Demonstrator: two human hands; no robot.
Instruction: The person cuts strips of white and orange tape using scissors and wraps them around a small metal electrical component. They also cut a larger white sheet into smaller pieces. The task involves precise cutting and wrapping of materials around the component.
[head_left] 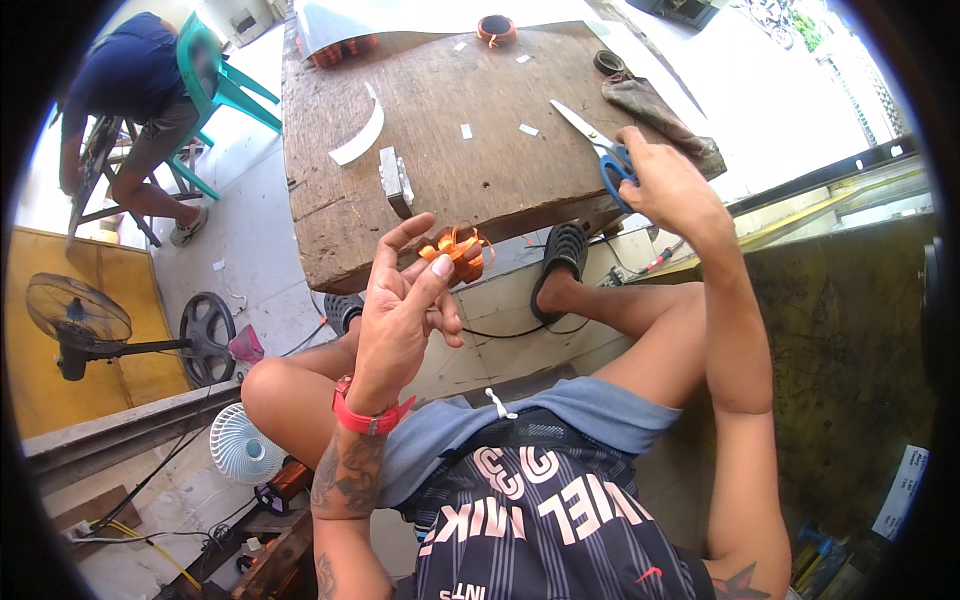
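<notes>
My left hand (395, 300), with a red watch on its wrist, pinches a small ring wound in orange (468, 262) between thumb and fingers, just off the table's near edge. Loose orange strands stick out of the ring, and my fingers cover part of it. On the right, my right hand (675, 185) has its fingers at the blue handles of a pair of scissors (590, 135). Their blades point away to the far left over the table. A small metal block (393, 182) with a pale strip stands near the left hand.
The worn wooden table (440, 100) bears a curved white strip (362, 135), small white pieces, another orange-wound ring (496, 30), a black tape roll (608, 63) and a dark cloth (655, 105). Fans (80, 320) stand left. A person (130, 80) bends by a green chair (205, 90).
</notes>
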